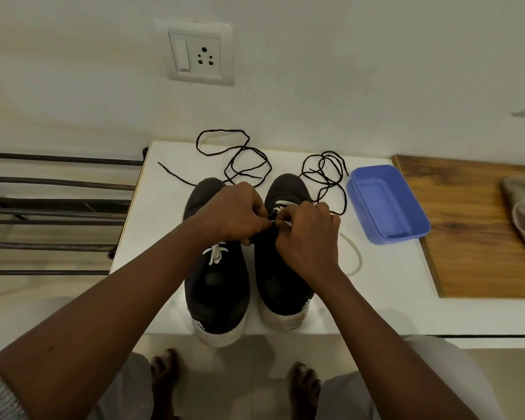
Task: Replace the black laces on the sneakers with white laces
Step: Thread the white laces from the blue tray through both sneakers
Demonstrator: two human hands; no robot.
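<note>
The left grip (234, 213) and right grip (306, 237) meet over the unfinished sneaker (281, 283), fingers curled, each pinching the white lace (282, 203) at its eyelets, seemingly threading it. The lace's slack trails just right of that sneaker; discarded black laces (326, 174) lie clear beyond its toe.

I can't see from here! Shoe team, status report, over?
Left hand and right hand pinching white lace at right sneaker. Left sneaker white-laced. Black laces lie loose behind, nothing blocking.

a home: wall socket (200, 54), metal shoe rack (55, 213), bare feet (164, 377) on tiled floor.
</note>
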